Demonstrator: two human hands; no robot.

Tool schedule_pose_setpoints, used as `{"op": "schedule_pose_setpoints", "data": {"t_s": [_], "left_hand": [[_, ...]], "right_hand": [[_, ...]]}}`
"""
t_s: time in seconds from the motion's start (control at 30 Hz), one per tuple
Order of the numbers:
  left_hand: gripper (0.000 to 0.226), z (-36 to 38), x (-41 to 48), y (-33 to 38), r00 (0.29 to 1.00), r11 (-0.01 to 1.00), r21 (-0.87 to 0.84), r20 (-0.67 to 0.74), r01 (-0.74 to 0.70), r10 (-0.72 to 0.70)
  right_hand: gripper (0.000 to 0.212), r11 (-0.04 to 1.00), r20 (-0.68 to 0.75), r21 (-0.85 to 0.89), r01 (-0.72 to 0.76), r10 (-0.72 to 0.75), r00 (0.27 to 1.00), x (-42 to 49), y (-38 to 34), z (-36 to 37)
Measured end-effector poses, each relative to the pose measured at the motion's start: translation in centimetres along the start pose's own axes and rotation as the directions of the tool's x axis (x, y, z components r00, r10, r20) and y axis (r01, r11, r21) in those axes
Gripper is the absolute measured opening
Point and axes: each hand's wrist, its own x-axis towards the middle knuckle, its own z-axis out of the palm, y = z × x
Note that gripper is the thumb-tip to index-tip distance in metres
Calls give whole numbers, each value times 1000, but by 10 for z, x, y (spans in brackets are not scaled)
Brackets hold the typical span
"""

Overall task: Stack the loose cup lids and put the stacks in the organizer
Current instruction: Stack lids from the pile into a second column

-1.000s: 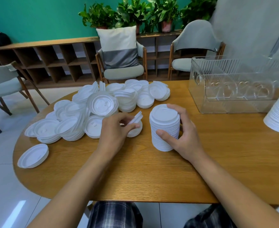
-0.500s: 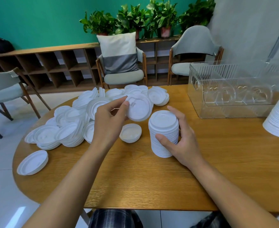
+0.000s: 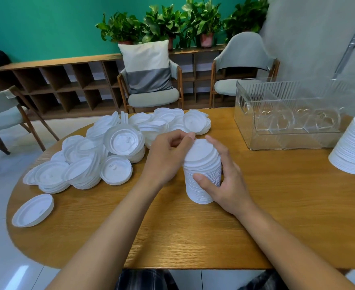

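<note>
— Where is the stack?

— The tall stack of white plastic cup lids (image 3: 202, 181) stands upright on the round wooden table (image 3: 277, 206), right in front of me. My right hand (image 3: 227, 185) is wrapped round its lower half to steady it, thumb on the near side and fingers round the far side. My left hand (image 3: 166, 155) has its fingers curled at the far-left rim of the topmost white lid (image 3: 201, 152), which looks slightly tilted on the stack.

— Which step is that?

— Stacking, I'd say: seating one more lid. The clear ribbed plastic organizer (image 3: 293, 141) sits to the right, well apart from the stack, and I can see nothing in it.

— And next?

— Probably press this lid flush, then loosen my left fingers and reach for the heap of loose white lids (image 3: 109, 151) just to the left. Many of them lie tilted and overlapping. I'd need to lift one by its rim without dragging its neighbours. A lone white lid (image 3: 33, 210) lies apart near the table's left edge.

— Anything you can't make out?

— My left thumb is hidden behind my knuckles, so I can't say how firmly I pinch that lid. The same hand covers part of its rim. A second white stack of lids (image 3: 354, 147) is cut off at the right edge of the view. The organizer's dividers are hard to trace through its clear walls.
</note>
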Motion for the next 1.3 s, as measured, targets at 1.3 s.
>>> {"op": "schedule_pose_setpoints", "data": {"t_s": [1.3], "left_hand": [[49, 26, -40, -25, 987, 979, -203, 158, -2, 34]], "right_hand": [[99, 986, 175, -82, -142, 155, 972, -10, -3, -8]]}}
